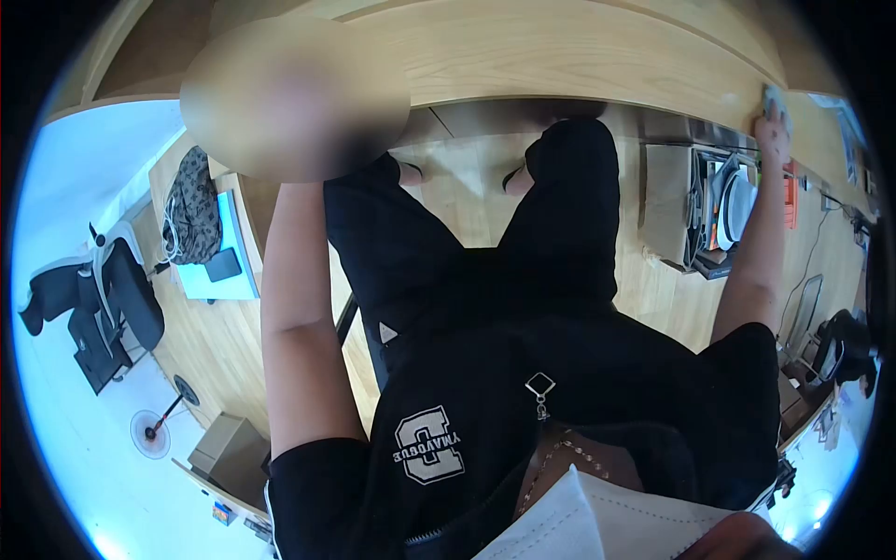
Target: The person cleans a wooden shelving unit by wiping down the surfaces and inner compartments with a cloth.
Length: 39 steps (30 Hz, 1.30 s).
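My right hand (773, 133) is stretched far out to the right on the light wood desk (579, 51). Its fingers press on a small bluish-grey cloth (774, 97), which lies against the desk top near its right end. My left forearm (299, 252) reaches forward to the desk on the left. A round blur covers my left hand (303, 107), so its fingers and anything in them cannot be made out.
Below the desk on the right stands an open box (667, 201) with papers and folders. To the left, a side table (165, 177) bears a dark patterned bag (191, 210). Farther out are a black office chair (131, 289) and a fan (151, 433).
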Each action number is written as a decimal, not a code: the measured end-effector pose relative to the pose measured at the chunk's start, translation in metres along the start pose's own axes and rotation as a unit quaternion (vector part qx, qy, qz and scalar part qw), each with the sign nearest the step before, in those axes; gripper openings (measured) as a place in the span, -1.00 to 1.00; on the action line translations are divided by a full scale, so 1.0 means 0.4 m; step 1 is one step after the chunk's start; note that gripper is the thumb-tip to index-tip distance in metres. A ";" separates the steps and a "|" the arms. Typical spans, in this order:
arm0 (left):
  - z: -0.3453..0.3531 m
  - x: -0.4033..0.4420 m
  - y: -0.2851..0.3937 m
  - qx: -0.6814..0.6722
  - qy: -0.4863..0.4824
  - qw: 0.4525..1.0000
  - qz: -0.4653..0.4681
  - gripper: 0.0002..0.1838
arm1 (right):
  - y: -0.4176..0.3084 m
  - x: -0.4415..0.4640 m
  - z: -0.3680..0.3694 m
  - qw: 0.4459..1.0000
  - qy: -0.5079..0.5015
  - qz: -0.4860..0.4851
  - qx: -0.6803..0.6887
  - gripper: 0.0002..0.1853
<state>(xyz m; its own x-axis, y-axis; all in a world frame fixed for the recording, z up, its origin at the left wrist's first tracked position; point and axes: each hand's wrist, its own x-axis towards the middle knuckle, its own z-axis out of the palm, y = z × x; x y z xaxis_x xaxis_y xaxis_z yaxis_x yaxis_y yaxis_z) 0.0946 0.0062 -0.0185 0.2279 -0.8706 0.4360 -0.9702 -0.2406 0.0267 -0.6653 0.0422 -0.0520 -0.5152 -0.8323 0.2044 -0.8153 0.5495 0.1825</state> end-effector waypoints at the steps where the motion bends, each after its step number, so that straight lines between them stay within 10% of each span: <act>1: 0.002 0.001 0.000 -0.007 0.008 1.000 0.007 -0.61 | -0.038 -0.027 -0.004 1.000 0.010 -0.011 0.005 -0.33; 10: -0.029 -0.011 0.008 -0.033 0.027 0.999 -0.006 -0.66 | -0.573 -0.364 -0.174 0.947 0.170 -0.225 0.155 -0.32; 17: 0.001 -0.021 -0.017 -0.144 0.098 0.985 0.018 -0.69 | -0.963 -0.635 -0.432 0.940 0.050 -0.268 0.207 -0.34; 23: 0.012 -0.022 -0.040 -0.167 0.108 0.980 -0.005 -0.53 | -0.852 -0.583 -0.419 0.916 0.065 -0.340 0.204 -0.31; 25: -0.026 -0.023 -0.026 -0.142 -0.019 0.990 -0.007 -0.39 | -0.757 -0.522 -0.378 0.929 0.092 -0.311 0.180 -0.31; 31: -0.017 -0.022 -0.009 -0.104 -0.052 0.993 0.015 -0.28 | -0.398 -0.308 -0.201 0.981 0.105 -0.142 0.078 -0.34; 35: -0.028 -0.022 -0.005 -0.092 -0.056 0.994 0.013 -0.28 | -0.476 -0.341 -0.280 1.000 0.001 0.009 0.027 -0.35; 39: -0.024 -0.020 -0.003 -0.098 -0.053 0.994 0.013 -0.27 | -0.663 -0.377 -0.115 0.951 0.232 -0.204 0.006 -0.34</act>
<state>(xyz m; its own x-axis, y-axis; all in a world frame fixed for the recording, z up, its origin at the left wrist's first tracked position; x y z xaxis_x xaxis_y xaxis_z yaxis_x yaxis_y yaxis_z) 0.0930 0.0178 -0.0134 0.2006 -0.9181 0.3419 -0.9705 -0.1386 0.1970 -0.3592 0.0252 -0.0871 0.0137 -0.8532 0.5214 -0.9267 0.1850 0.3270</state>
